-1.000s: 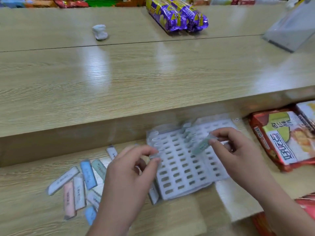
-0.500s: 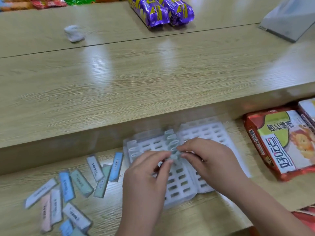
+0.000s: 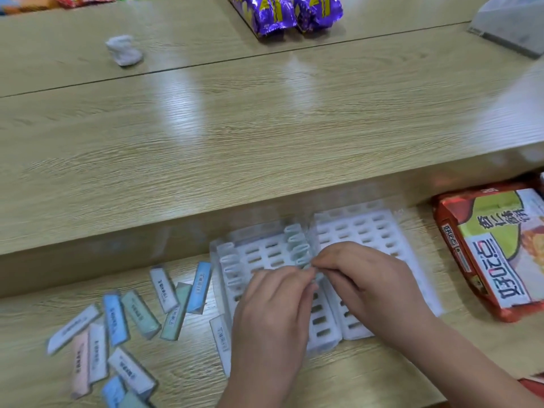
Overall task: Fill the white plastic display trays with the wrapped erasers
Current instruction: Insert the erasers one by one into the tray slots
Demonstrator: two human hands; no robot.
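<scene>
Over the white tray (image 3: 368,231), left hand (image 3: 273,313) and right hand (image 3: 365,287) meet, both pinching one pale green wrapped eraser (image 3: 308,265). Scattered on the wood left of it: loose erasers (image 3: 117,334).

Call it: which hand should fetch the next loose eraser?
Left, probably. Both pinch one eraser over the white tray, but the loose erasers lie beside the left hand; the right hand would have to cross the tray.
</scene>
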